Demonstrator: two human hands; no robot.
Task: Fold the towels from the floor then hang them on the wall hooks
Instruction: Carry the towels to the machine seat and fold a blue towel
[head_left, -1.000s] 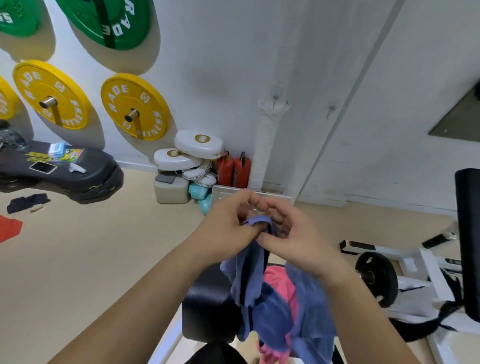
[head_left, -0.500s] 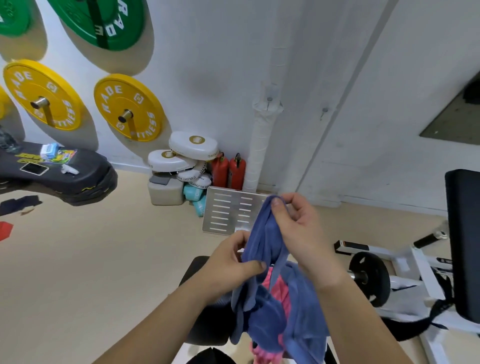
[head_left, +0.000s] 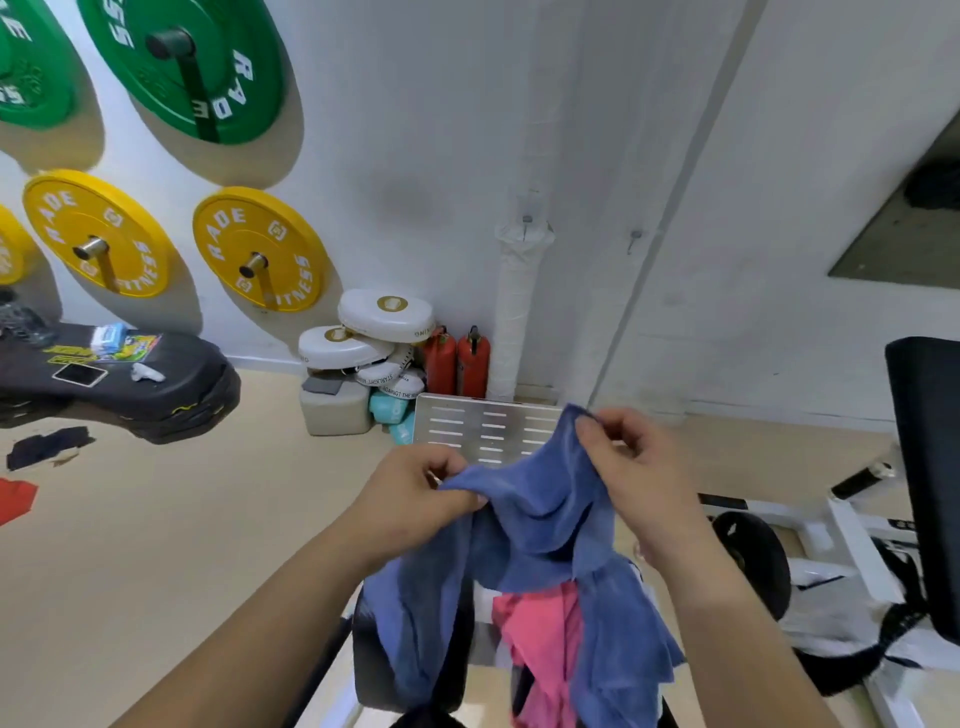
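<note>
Pinching blue towel (head_left: 540, 514) edge between curled fingers (head_left: 597, 447): left hand (head_left: 415, 499), right hand (head_left: 644, 467).

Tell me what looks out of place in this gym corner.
Two cloths lie loose on the floor at the left: a crumpled dark cloth and a red cloth cut by the frame edge. Nothing else stands out.

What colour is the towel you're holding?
The towel is blue, clearest in the head view.
</note>
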